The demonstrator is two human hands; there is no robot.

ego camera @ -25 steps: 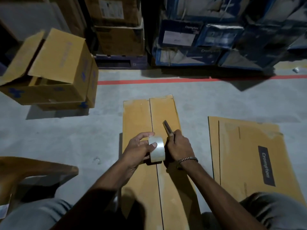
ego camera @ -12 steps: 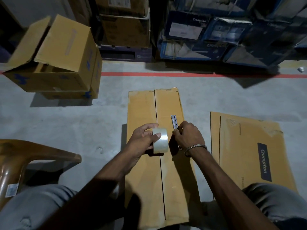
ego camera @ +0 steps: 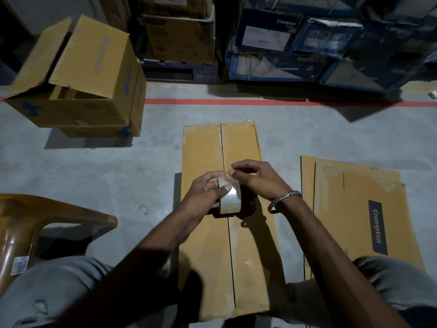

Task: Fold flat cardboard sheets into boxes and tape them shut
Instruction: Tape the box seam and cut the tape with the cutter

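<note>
A long brown cardboard box [ego camera: 203, 150] lies on the floor in front of me, its two flaps meeting at a centre seam. My left hand [ego camera: 203, 197] grips a roll of clear tape [ego camera: 230, 197] upright over the seam, thumb on its face. The thumb and forefinger of my right hand [ego camera: 257, 181] pinch at the tape's loose end on top of the roll. A dark shape lies under that hand; I cannot tell what it is. A flat cardboard sheet [ego camera: 354, 197] with a "Crompton" label lies to the right.
An open brown box [ego camera: 94, 67] is stacked on another at the far left. A brown plastic chair [ego camera: 35, 221] stands at my left knee. Blue Crompton cartons [ego camera: 283, 43] and brown cartons [ego camera: 179, 36] line the back, behind a red floor line [ego camera: 260, 102].
My right hand held a small blade beside the roll; the blade is now out of sight and the fingers have moved onto the top of the roll. The left hand kept its grip.
</note>
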